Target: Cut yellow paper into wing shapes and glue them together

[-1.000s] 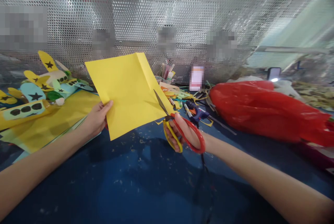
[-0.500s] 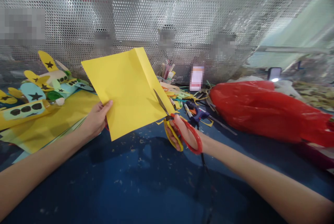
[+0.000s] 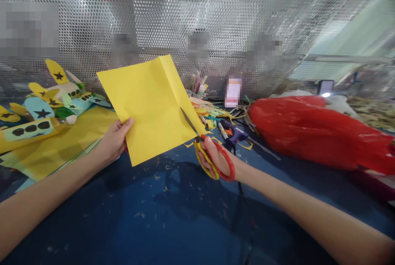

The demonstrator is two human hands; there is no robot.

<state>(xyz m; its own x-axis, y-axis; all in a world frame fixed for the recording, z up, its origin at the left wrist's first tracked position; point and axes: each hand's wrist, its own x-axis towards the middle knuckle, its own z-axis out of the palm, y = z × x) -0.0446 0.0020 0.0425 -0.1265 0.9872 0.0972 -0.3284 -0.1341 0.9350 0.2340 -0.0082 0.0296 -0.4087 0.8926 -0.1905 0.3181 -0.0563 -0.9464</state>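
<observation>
Left hand (image 3: 113,140) and right hand (image 3: 212,154) are both occupied, near the middle of the frame. The left pinches the lower left edge of a yellow sheet (image 3: 145,112), thumb in front, its other fingers hidden behind the paper. The sheet stands tilted left of centre, raised above the blue table (image 3: 129,228), with a crease near its right side. The right hand grips scissors (image 3: 199,138), thumb through the red loop and fingers in the yellow one; one blade lies across the sheet's face, while the other is out of sight, probably behind it. Both forearms run out of the frame.

At the left, a yellow bottle model (image 3: 31,131) with black markings is cut off by the frame edge, and loose sheets (image 3: 72,143) lie partly under the left forearm. Paper scraps (image 3: 212,112) are partly covered by the held sheet. A red plastic bag (image 3: 302,129) fills the right; its contents cannot be seen. Pixelated patches blur parts of the perforated panel (image 3: 163,18) across the top and a phone's screen (image 3: 233,92).
</observation>
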